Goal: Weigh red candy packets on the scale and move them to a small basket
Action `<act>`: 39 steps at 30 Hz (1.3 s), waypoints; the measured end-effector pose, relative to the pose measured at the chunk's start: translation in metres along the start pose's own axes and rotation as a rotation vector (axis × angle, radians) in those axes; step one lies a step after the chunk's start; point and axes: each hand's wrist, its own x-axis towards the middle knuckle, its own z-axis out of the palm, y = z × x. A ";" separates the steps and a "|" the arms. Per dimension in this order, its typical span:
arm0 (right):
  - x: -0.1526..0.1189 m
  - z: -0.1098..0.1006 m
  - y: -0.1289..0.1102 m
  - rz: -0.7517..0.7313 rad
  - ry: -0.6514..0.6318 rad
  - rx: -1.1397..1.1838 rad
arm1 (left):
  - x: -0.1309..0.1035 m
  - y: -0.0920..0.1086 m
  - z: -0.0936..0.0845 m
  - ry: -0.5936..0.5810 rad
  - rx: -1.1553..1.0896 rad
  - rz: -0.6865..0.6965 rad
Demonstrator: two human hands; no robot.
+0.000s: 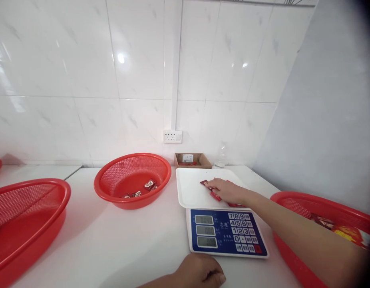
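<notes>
My right hand [225, 190] reaches over the white tray [187, 188] of a digital weighing scale [227, 233]. Its fingers are closed on a small dark-red wrapped packet [204, 182], which pokes out past the fingertips. A brighter red packet [215, 196] lies on the tray just under the hand, and more red wrapping shows beside the palm and wrist, partly covered. Near the front edge of the scale, my left hand [199, 270] rests on the table with its fingers curled in; I see nothing in it.
A red basket [102, 188] holding several dark-red packets stands left of the scale. Another red basket [65, 200] is at far left, and a third [281, 196] with packets sits under my right forearm. Behind are a cardboard box [205, 160] and a clear plastic bottle [221, 156].
</notes>
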 end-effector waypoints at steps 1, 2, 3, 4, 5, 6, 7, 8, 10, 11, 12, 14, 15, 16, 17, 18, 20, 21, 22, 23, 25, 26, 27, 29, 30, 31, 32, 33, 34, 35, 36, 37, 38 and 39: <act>-0.003 -0.003 0.007 0.018 -0.006 -0.001 | 0.000 0.000 0.000 0.000 0.001 0.006; -0.006 -0.007 0.014 0.048 -0.012 -0.004 | 0.000 0.000 -0.001 -0.001 0.002 0.009; -0.009 -0.010 0.022 0.089 -0.012 -0.013 | 0.000 0.000 -0.001 -0.004 0.002 0.009; -0.013 -0.013 0.030 0.137 -0.008 -0.026 | 0.000 0.000 -0.001 -0.005 0.004 0.009; -0.016 -0.015 0.039 0.186 -0.003 -0.040 | 0.001 -0.001 -0.001 -0.007 0.004 0.008; -0.019 -0.016 0.046 0.229 -0.001 -0.052 | 0.001 -0.001 0.000 -0.009 0.005 0.008; -0.021 -0.017 0.052 0.263 -0.004 -0.060 | 0.001 -0.002 0.000 -0.010 0.003 0.007; -0.023 -0.016 0.056 0.287 -0.008 -0.064 | 0.001 -0.002 0.001 -0.010 0.002 0.004; -0.025 -0.012 0.059 0.312 -0.014 -0.066 | 0.001 -0.002 0.001 -0.009 -0.005 -0.004; -0.024 -0.009 0.058 0.315 -0.014 -0.065 | 0.001 -0.001 0.001 -0.007 -0.008 -0.008; -0.023 -0.006 0.056 0.312 -0.011 -0.061 | 0.001 0.000 0.000 -0.006 -0.009 -0.012; -0.019 -0.002 0.048 0.292 0.009 -0.049 | 0.000 0.002 -0.002 -0.011 -0.006 -0.023; -0.017 0.000 0.045 0.278 0.024 -0.040 | 0.000 0.003 -0.002 -0.015 -0.004 -0.029; -0.015 0.001 0.041 0.266 0.042 -0.031 | 0.000 0.004 -0.003 -0.019 -0.002 -0.033; -0.013 0.001 0.038 0.262 0.067 -0.025 | -0.001 0.005 -0.004 -0.023 -0.003 -0.034; -0.012 0.000 0.036 0.265 0.096 -0.020 | -0.001 0.005 -0.004 -0.025 -0.006 -0.032; -0.011 -0.003 0.034 0.289 0.161 -0.013 | -0.001 0.005 -0.005 -0.017 -0.010 -0.023; -0.012 -0.005 0.034 0.305 0.194 -0.008 | -0.001 0.005 -0.004 -0.012 -0.010 -0.020; -0.013 -0.007 0.033 0.319 0.225 -0.002 | -0.001 0.004 -0.004 -0.006 -0.009 -0.015; -0.014 -0.009 0.033 0.330 0.251 0.006 | 0.000 0.004 -0.003 -0.003 -0.008 -0.011; -0.018 -0.014 0.032 0.335 0.289 0.022 | 0.000 0.003 -0.003 -0.002 -0.004 -0.003; -0.020 -0.016 0.031 0.331 0.302 0.029 | -0.001 0.003 -0.002 -0.003 -0.001 -0.002; -0.022 -0.017 0.031 0.325 0.311 0.035 | -0.001 0.004 -0.002 -0.002 0.001 -0.001; -0.025 -0.019 0.030 0.311 0.318 0.047 | -0.002 0.006 -0.003 0.008 0.000 -0.001; -0.026 -0.020 0.029 0.306 0.320 0.054 | -0.003 0.007 -0.004 0.017 -0.006 0.000; -0.028 -0.019 0.030 0.305 0.320 0.065 | -0.004 0.009 -0.005 0.025 -0.012 0.002; -0.029 -0.018 0.030 0.309 0.319 0.078 | -0.005 0.011 -0.006 0.031 -0.016 0.006; -0.030 -0.017 0.031 0.318 0.318 0.094 | -0.006 0.012 -0.007 0.034 -0.019 0.010; -0.031 -0.016 0.032 0.331 0.315 0.112 | -0.006 0.013 -0.009 0.032 -0.020 0.015; -0.032 -0.014 0.033 0.346 0.310 0.131 | -0.007 0.014 -0.010 0.028 -0.020 0.021; -0.033 -0.013 0.034 0.361 0.304 0.147 | -0.007 0.015 -0.011 0.022 -0.022 0.025; -0.034 -0.012 0.033 0.370 0.297 0.159 | -0.007 0.015 -0.012 0.015 -0.026 0.025; -0.034 -0.012 0.032 0.370 0.292 0.161 | -0.007 0.016 -0.012 0.009 -0.032 0.022; -0.035 -0.013 0.029 0.359 0.289 0.152 | -0.007 0.016 -0.013 0.004 -0.037 0.018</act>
